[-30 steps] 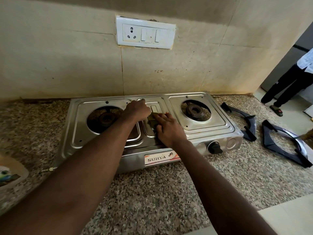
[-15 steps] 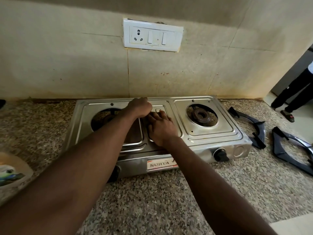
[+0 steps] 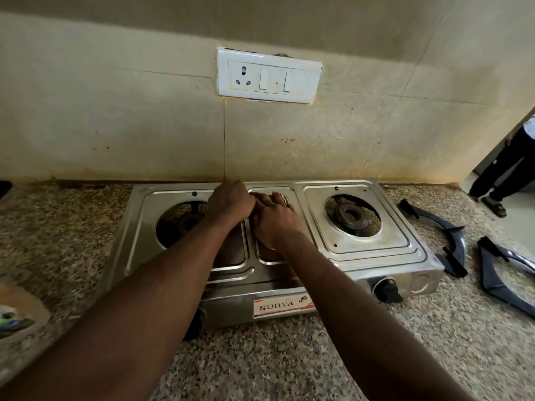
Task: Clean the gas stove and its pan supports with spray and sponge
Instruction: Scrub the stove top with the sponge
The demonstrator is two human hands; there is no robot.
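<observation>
Since a sec ago the right hand has slid from the front of the centre panel toward the back of the gas stove. The sponge showed under its fingers then; now it's hidden, prob. under the palm. Fingers are straight, pressed together, flat on the steel. Left hand has barely moved: curled in a loose fist, knuckles up, on the ridge btw. left burner well and centre panel, touching the right hand. Nothing visible in it.

So I'd say the centre strip is mid-scrub; both burner wells are yet to do.

Room: the wall sits just behind the stove's back edge, so the stroke is nearly out of travel. Right burner is open and near. Both pan supports lie off on the counter, well apart to the right.
</observation>
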